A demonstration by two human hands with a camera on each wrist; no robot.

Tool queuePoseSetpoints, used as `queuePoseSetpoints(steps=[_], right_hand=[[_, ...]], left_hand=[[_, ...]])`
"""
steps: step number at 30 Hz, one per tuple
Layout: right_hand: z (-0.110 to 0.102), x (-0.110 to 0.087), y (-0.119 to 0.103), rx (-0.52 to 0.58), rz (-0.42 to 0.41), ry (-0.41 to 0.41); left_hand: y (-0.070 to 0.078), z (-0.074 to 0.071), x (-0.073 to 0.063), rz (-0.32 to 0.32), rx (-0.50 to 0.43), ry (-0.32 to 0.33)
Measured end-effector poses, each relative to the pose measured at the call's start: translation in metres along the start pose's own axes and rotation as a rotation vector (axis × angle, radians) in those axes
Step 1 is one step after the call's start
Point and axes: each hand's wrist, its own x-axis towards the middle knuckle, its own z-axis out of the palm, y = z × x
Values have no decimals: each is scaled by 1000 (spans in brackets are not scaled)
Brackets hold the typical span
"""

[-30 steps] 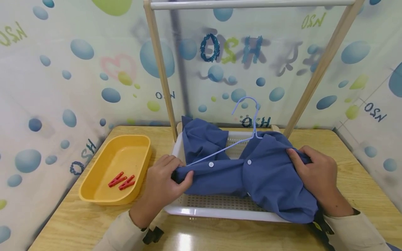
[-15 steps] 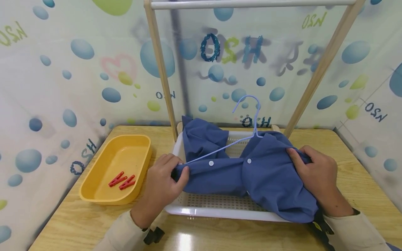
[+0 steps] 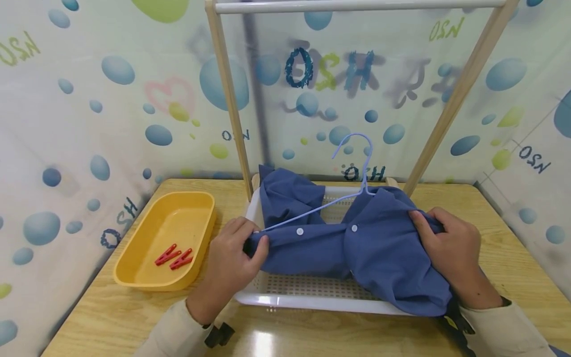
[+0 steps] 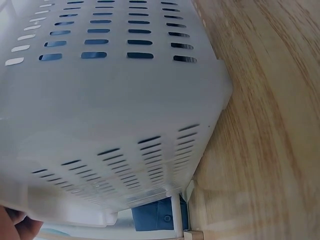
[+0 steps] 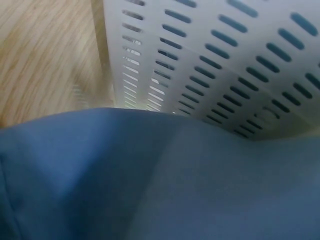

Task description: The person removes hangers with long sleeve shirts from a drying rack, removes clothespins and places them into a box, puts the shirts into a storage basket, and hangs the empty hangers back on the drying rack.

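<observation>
A blue buttoned shirt (image 3: 388,243) is stretched between both hands over a white perforated basket (image 3: 325,303). My left hand (image 3: 234,255) pinches the shirt's edge at the end of a light blue hanger (image 3: 312,214), thumb in front. One arm of the hanger shows bare above the cloth; the other goes under the shirt, and its hook stands up. My right hand (image 3: 450,248) grips the shirt on the right side, thumb on top, other fingers behind the cloth. In the right wrist view the shirt (image 5: 150,175) covers the lower half, hiding that hand.
More dark blue cloth (image 3: 292,196) hangs over the basket's back left. A yellow tray (image 3: 178,218) with red clothespins (image 3: 166,255) stands at the left on the wooden table (image 3: 102,317). Behind the basket rises a wooden rack with a white bar (image 3: 357,6).
The hanger's hook has risen slightly and shifted a little right. My left thumb has drawn in toward the fingers at the shirt's edge. The right hand has barely moved.
</observation>
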Motion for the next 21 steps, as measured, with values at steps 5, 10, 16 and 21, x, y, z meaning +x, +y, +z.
queuePoseSetpoints(steps=[5,10,16,21], right_hand=[[0,0,0,3,1,10],[0,-1,1,7,-3,20],[1,-2,3,5,-14,33],[3,-3,1,22,-7,43]], left_hand=[[-1,0,0,2,-7,7],[0,0,0,-9,-8,-3],[1,0,1,-20,-1,-7],[0,1,-1,-21,1,-6]])
